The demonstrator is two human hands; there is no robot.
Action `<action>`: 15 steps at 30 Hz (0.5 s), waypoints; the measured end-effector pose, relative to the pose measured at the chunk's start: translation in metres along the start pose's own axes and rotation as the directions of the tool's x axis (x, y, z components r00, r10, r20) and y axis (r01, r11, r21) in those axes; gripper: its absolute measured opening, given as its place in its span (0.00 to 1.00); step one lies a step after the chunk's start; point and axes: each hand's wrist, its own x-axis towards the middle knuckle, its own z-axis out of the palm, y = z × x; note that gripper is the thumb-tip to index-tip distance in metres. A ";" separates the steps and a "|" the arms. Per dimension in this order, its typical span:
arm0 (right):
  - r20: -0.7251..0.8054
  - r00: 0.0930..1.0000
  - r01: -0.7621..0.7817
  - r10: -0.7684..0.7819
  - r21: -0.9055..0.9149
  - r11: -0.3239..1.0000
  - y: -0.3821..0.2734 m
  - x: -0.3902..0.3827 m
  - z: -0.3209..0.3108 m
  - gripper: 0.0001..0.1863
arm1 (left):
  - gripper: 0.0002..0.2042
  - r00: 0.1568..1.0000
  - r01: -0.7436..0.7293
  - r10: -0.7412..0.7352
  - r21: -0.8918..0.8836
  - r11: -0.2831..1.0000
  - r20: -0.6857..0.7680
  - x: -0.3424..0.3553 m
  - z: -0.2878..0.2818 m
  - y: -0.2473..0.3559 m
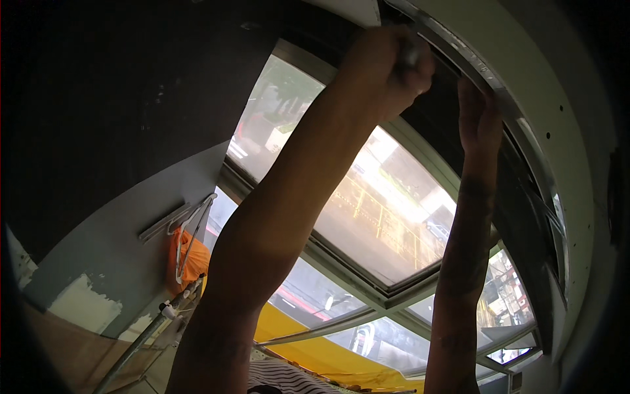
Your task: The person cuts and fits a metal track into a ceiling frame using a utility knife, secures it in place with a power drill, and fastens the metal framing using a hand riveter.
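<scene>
Both arms are raised in the head view. My left hand (400, 69) is closed around a blurred grey object (409, 52), too unclear to name, just beside a long curved metal channel (472, 58) that runs along the upper right. Lower and farther right, my right hand (479, 115) reaches up with extended fingers against the channel's edge; their tips are partly hidden in shadow. A dark recessed band lies behind both hands, between the channel and a framed window (387, 217).
A grey-and-dark wall (118, 98) with white patches fills the left. An orange bag (187, 256), pale hangers (203, 203) and a metal pole (141, 341) are at lower left. Framed panes and a yellow band (295, 348) lie below. A cream curved panel (558, 144) borders the right.
</scene>
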 end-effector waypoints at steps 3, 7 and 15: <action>0.002 0.999 -0.032 0.032 -0.030 0.999 -0.005 0.001 -0.006 0.13 | 0.07 0.949 0.003 0.103 0.338 0.941 -0.296 -0.024 0.009 -0.010; -0.038 0.999 -0.001 0.000 -0.025 1.000 0.000 0.000 -0.005 0.13 | 0.10 0.929 0.101 0.141 0.603 0.792 -0.341 -0.041 0.011 0.019; -0.007 1.000 -0.005 0.006 0.054 0.999 0.000 -0.001 -0.011 0.14 | 0.11 0.912 0.241 0.041 0.613 0.753 -0.409 -0.006 0.021 0.058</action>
